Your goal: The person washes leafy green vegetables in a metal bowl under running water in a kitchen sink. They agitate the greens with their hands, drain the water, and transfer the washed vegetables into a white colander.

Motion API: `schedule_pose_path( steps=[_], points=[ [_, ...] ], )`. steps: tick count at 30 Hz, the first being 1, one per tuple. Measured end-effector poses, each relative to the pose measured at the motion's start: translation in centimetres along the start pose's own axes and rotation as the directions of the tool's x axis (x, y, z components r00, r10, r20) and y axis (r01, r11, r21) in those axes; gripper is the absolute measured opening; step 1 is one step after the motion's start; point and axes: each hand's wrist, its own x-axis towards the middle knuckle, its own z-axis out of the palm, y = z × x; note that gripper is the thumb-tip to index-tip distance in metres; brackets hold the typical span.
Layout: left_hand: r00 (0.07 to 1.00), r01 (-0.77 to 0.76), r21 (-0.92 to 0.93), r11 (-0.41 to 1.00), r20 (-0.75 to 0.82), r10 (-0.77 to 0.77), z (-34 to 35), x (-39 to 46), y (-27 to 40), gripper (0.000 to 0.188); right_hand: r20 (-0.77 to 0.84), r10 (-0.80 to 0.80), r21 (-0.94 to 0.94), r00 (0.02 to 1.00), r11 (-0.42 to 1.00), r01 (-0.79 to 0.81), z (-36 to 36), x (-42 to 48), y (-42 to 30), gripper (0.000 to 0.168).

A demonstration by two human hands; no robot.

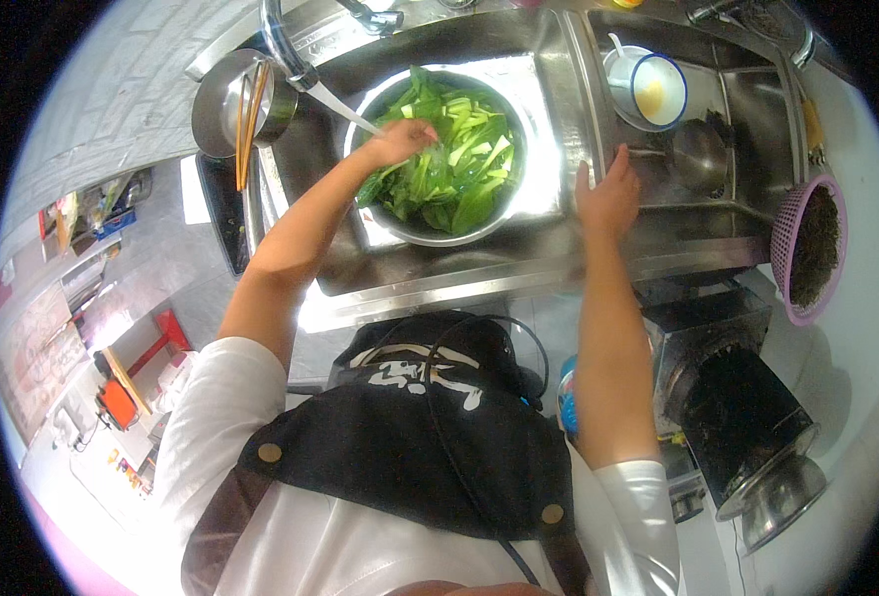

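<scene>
A stream of water runs from the left faucet (287, 56) onto my left hand (402, 141). That hand is curled over cut leafy greens (454, 171), at the left side of a round metal basin (523, 186); its fingertips are partly hidden, and whether it grips a leaf is unclear. The basin stands in the left bowl of a stainless steel sink (551, 141). My right hand (609, 195) is beside the divider between the two sink bowls, fingers spread and holding nothing. Whether it touches the metal I cannot tell.
In the right bowl are an enamel mug (670, 97) with a blue rim, a white spoon (615, 45) and a metal bowl (696, 156). Chopsticks (249, 127) lie across a metal pot (212, 108) at left. A pink colander (782, 246) with dark contents stands right.
</scene>
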Motion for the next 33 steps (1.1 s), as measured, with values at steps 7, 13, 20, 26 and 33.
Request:
schedule_pose_path(
  steps=[7,13,20,26,33],
  points=[
    [0.968,0.007,0.658,0.753,-0.193,0.16,6.6,3.6,5.7,0.056,0.028,0.023,-0.024,0.999,0.999,-0.022,0.2,0.2,0.4,0.07],
    [0.979,0.186,0.89,0.417,-0.131,-0.158,9.7,9.6,7.9,0.127,0.039,0.036,0.032,0.999,0.999,-0.038,0.0,0.5,-0.5,0.069],
    [0.991,-0.127,0.955,0.267,0.136,-0.014,12.4,11.1,4.3,0.067,0.054,0.056,0.019,0.997,0.998,-0.057,0.3,0.3,0.1,0.073],
    [0.979,-0.129,0.885,0.448,0.041,0.2,10.9,10.1,2.9,0.024,0.068,0.015,0.061,0.998,0.998,-0.02,0.2,0.8,-0.1,0.073],
    [0.743,-0.481,0.568,0.668,-0.139,0.654,5.8,2.3,8.9,0.032,0.053,0.09,0.015,0.995,0.996,-0.091,0.6,0.2,0.0,0.072]
  ],
)
